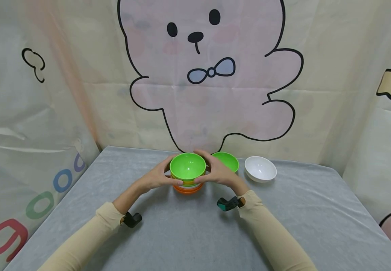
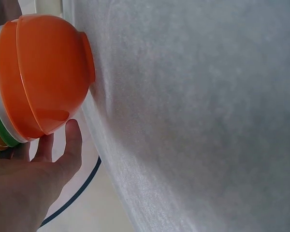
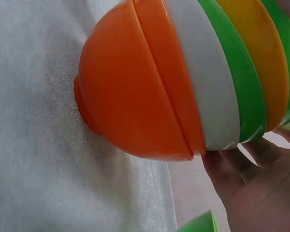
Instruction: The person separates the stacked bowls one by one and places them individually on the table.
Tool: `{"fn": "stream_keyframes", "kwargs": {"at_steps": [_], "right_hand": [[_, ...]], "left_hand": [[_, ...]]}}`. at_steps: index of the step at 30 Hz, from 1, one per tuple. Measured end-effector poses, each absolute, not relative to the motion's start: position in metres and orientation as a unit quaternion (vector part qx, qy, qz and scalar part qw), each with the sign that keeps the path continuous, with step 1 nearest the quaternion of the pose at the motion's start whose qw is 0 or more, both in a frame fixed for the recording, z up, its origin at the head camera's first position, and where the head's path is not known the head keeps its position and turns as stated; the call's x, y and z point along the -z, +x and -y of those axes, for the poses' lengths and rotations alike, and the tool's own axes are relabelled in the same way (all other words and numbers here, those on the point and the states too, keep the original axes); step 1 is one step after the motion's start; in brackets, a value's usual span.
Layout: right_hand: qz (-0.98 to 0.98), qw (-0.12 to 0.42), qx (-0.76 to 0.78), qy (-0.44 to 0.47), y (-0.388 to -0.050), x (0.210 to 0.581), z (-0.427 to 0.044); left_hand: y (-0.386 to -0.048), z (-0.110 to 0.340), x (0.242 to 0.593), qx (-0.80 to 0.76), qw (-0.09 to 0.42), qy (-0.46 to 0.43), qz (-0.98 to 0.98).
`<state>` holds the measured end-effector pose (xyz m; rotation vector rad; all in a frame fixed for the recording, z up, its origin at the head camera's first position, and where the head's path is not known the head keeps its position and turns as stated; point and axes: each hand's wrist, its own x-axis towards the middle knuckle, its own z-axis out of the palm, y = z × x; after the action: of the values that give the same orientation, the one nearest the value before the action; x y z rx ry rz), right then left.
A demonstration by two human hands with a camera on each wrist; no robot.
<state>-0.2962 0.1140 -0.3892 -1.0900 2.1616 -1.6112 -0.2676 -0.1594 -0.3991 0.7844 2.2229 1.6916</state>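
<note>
A stack of nested bowls sits at the back middle of the table, topped by a green bowl (image 1: 187, 166). Below it in the right wrist view come a yellow bowl (image 3: 263, 58), another green bowl (image 3: 238, 72), a white bowl (image 3: 203, 77) and orange bowls (image 3: 121, 92) at the bottom. My left hand (image 1: 157, 177) grips the stack's left side, thumb in front and fingers behind. On the other side my right hand (image 1: 220, 172) holds it the same way. The lowest orange bowl's foot appears to rest on the cloth.
Just behind my right hand stands a separate green bowl (image 1: 228, 161), partly hidden by it. A white bowl (image 1: 261, 169) stands farther right. Grey cloth covers the table (image 1: 188, 233). A printed curtain (image 1: 209, 113) hangs along the table's back edge.
</note>
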Motion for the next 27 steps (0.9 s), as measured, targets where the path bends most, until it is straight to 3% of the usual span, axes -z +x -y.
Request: {"fn": "stream_keyframes", "kwargs": {"at_steps": [13, 21, 27], "right_hand": [[-0.761, 0.124, 0.532, -0.349, -0.294, 0.389, -0.106], [-0.760, 0.116, 0.531, -0.356, -0.276, 0.365, -0.105], [-0.759, 0.102, 0.539, -0.351, -0.292, 0.387, -0.105]], "left_hand": [[-0.270, 0.161, 0.402, -0.577, 0.122, 0.263, -0.764], [-0.271, 0.161, 0.401, -0.575, 0.120, 0.263, -0.765], [-0.271, 0.161, 0.400, -0.572, 0.122, 0.265, -0.767]]}}
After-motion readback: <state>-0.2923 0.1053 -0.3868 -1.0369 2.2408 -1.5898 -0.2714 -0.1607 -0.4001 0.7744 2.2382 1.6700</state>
